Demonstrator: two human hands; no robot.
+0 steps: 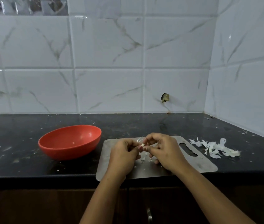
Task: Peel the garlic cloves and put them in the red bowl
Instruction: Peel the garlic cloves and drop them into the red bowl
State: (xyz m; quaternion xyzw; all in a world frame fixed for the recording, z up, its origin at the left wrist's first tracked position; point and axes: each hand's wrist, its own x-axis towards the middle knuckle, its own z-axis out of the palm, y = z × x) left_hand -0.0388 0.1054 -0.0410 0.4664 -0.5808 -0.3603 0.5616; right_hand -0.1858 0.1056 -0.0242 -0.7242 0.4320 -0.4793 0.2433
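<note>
A small white garlic clove (142, 144) is pinched between the fingertips of both hands, just above a steel cutting board (197, 164). My left hand (124, 155) holds it from the left and my right hand (163, 149) from the right, fingers curled. Thin bits of skin stick up from the clove. A few peel scraps (145, 158) lie on the board under the hands. The red bowl (69, 141) stands to the left of the board, with one tiny pale speck inside.
A heap of white garlic peels (215, 147) lies on the black countertop (144, 123) to the right of the board. Tiled walls close off the back and the right side. The counter's front edge runs just below the board.
</note>
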